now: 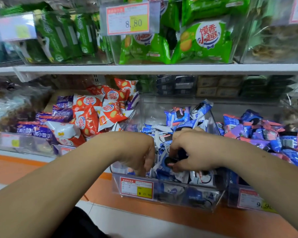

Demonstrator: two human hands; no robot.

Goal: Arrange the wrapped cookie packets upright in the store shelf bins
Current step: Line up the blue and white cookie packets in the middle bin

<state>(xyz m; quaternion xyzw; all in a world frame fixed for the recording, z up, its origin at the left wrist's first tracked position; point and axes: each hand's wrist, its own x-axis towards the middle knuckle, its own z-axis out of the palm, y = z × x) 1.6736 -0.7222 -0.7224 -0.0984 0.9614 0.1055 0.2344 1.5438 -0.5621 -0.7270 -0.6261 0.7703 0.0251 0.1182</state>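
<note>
A clear plastic bin [170,194] on the lower shelf holds several blue-and-white wrapped cookie packets [182,115], some upright at the back, others lying loose. Both my hands reach down into its front half. My right hand [191,152] curls its fingers and thumb round a blue-and-white packet [169,162] with a dark cookie printed on it. My left hand [139,152] hangs just to the left with fingers curled down among the packets at the bin's front left; I cannot tell whether it holds one.
Left of the bin lies a pile of red-and-white and purple packets [100,110]. A neighbouring bin on the right holds blue, pink and purple packets [258,131]. Green packets [205,40] fill bins on the upper shelf. Price tags [136,188] hang on the bin fronts.
</note>
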